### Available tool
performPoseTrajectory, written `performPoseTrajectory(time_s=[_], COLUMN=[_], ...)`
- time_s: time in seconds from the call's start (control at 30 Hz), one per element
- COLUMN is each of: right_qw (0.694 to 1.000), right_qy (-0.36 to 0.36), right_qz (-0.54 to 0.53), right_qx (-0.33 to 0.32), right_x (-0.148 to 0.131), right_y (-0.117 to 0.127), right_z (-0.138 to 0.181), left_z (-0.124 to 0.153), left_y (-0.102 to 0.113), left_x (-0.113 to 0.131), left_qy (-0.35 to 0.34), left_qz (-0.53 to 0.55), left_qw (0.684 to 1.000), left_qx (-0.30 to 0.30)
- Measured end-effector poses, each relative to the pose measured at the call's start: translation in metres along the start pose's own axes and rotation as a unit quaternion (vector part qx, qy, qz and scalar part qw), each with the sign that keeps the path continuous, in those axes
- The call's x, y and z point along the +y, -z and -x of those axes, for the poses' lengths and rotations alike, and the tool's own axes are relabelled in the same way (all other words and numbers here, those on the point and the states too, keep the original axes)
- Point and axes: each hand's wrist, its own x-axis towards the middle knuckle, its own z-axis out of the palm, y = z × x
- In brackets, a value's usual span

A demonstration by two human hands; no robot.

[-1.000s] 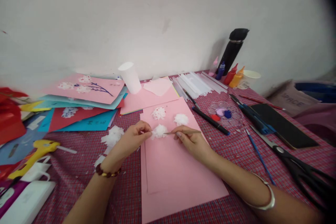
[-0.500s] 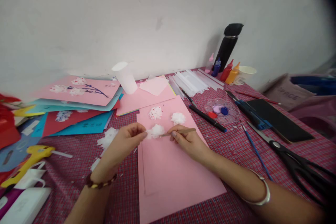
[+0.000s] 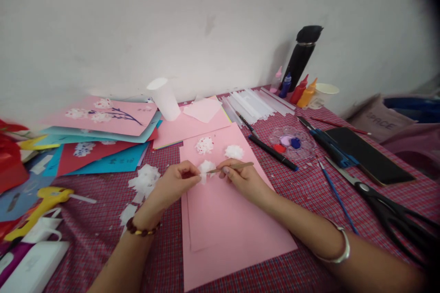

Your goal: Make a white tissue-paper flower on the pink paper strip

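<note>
A pink paper sheet (image 3: pixel 227 219) lies in front of me on the red checked cloth. Two white tissue tufts (image 3: pixel 234 151) sit near its far end, one speckled red (image 3: pixel 205 145). My left hand (image 3: pixel 177 183) pinches a third white tissue tuft (image 3: pixel 207 167) at its left side. My right hand (image 3: pixel 240 177) is closed on a thin wooden stick (image 3: pixel 233 166) whose tip points left into that tuft.
Coloured paper sheets (image 3: pixel 103 146) are stacked at the left, with a yellow glue gun (image 3: pixel 37 206). A white cup (image 3: pixel 164 98), glue sticks (image 3: pixel 254 105), paint bottles (image 3: pixel 299 91), a palette (image 3: pixel 292 141), pens, a brush (image 3: pixel 335 192), black scissors (image 3: pixel 395 215) and a phone (image 3: pixel 369 155) fill the back and right.
The tuft now stands tilted up between my left fingers and the stick tip instead of lying flat. Both hands shifted slightly toward each other.
</note>
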Motion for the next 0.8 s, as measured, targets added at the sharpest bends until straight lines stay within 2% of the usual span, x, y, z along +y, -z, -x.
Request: performPoseTrajectory(time_s=[0.13,0.27,0.43,0.67,0.8], right_qw=[1.000,0.997,0.999,0.996,0.992], right_qy=[-0.002,0.007,0.033,0.059,0.071], right_qz=[-0.020,-0.062,-0.010,0.065,0.102], right_qx=[0.016,0.054,0.018,-0.014,-0.025], right_x=[0.001,-0.007,-0.014,-0.009,-0.008], right_y=[0.003,0.007,0.006,0.005,0.006], right_z=[0.003,0.010,0.013,0.013,0.014], left_z=[-0.007,-0.009,-0.009,-0.011,-0.012], left_y=[-0.016,-0.022,-0.021,-0.021,-0.018], left_x=[0.002,0.009,0.010,0.005,0.001], left_qy=[0.024,0.046,0.040,0.012,0.021], left_qz=[-0.013,-0.018,-0.025,0.006,0.037], left_qw=[1.000,0.998,0.998,1.000,0.998], left_qx=[0.011,0.030,0.036,0.023,0.043])
